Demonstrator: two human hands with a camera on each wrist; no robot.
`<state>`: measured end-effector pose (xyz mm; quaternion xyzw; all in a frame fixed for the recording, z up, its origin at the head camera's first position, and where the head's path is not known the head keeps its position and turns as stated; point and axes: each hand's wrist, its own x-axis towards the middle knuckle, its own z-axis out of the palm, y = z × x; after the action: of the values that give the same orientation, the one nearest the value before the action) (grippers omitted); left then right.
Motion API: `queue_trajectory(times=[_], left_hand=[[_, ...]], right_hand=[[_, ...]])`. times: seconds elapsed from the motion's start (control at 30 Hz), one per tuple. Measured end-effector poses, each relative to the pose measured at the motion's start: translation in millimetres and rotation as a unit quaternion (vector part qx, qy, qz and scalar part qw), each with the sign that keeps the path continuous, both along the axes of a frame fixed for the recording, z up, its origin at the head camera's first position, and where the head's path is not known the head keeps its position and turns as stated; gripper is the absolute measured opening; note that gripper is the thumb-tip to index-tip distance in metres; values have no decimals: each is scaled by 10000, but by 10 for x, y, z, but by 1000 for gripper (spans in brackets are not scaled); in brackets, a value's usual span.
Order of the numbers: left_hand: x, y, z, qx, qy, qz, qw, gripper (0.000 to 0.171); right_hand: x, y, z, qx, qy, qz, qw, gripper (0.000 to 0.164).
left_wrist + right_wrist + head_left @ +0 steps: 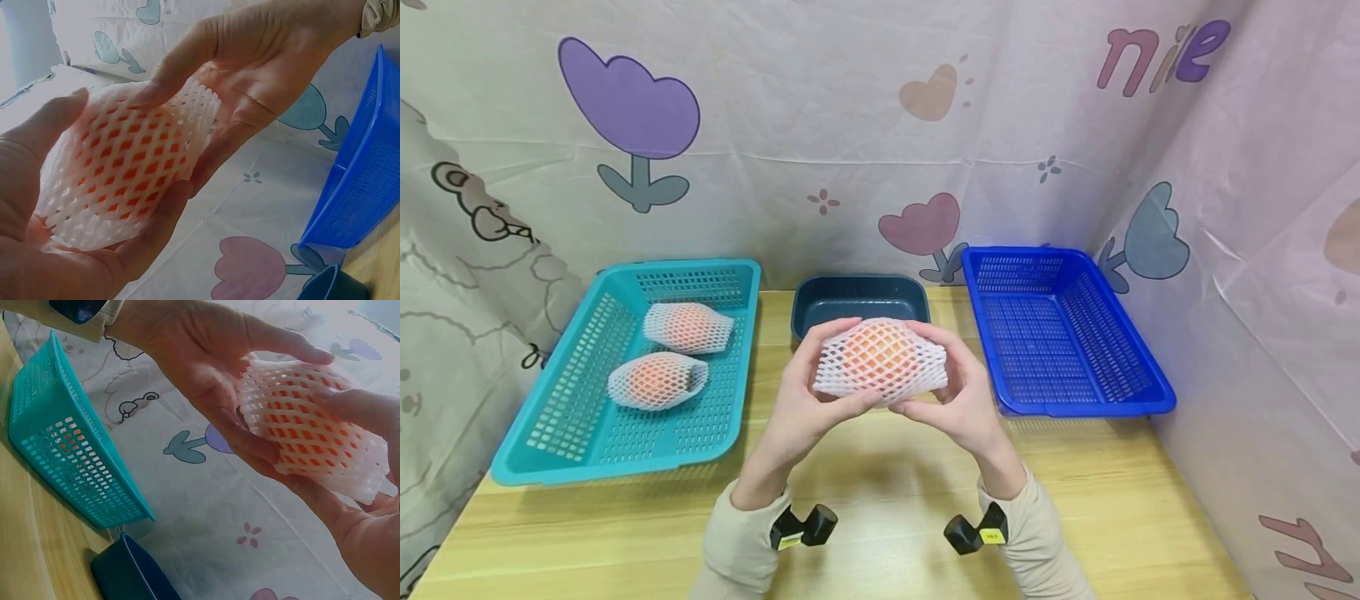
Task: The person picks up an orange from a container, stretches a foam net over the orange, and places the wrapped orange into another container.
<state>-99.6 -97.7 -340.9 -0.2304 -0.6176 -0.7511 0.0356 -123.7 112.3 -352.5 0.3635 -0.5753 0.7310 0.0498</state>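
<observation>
Between both hands, raised above the table, is an orange round fruit in a white foam net sleeve. The left hand grips its left end, with the thumb on the near side and fingers around the far side. On the other end, the right hand grips it the same way. Both wrist views show thumbs and fingers pressed on the foam net, and orange shows through its holes. The fruit's exact kind is hidden by the net.
A teal basket on the left holds two more netted fruits. Behind the hands stands a small dark blue-green tub. A blue basket sits on the right of the wooden table. Printed cloth hangs behind and beside the table.
</observation>
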Motion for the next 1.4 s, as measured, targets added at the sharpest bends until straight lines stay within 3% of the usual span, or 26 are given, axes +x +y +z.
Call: queue_trajectory(times=[0.4, 0.67, 0.87, 1.2, 1.3, 1.4], left_hand=[[9, 5, -16, 139, 679, 54, 9976, 81], [8, 6, -26, 165, 993, 109, 9949, 77], [-6, 8, -34, 20, 1135, 143, 9934, 71], [-33, -1, -43, -157, 1204, -85, 9926, 78], [-33, -2, -35, -96, 1051, -128, 9943, 86], [-24, -1, -21, -65, 665, -149, 9977, 87]], right_hand=[[-20, 33, 62, 251, 285, 373, 9986, 83], [-1, 47, 76, 742, -290, -16, 9968, 81], [20, 48, 88, 937, -670, -160, 9932, 70], [12, 58, 86, 682, -637, -350, 9950, 68], [9, 62, 78, 646, -534, -274, 9961, 69], [3, 67, 76, 602, -369, -218, 9973, 70]])
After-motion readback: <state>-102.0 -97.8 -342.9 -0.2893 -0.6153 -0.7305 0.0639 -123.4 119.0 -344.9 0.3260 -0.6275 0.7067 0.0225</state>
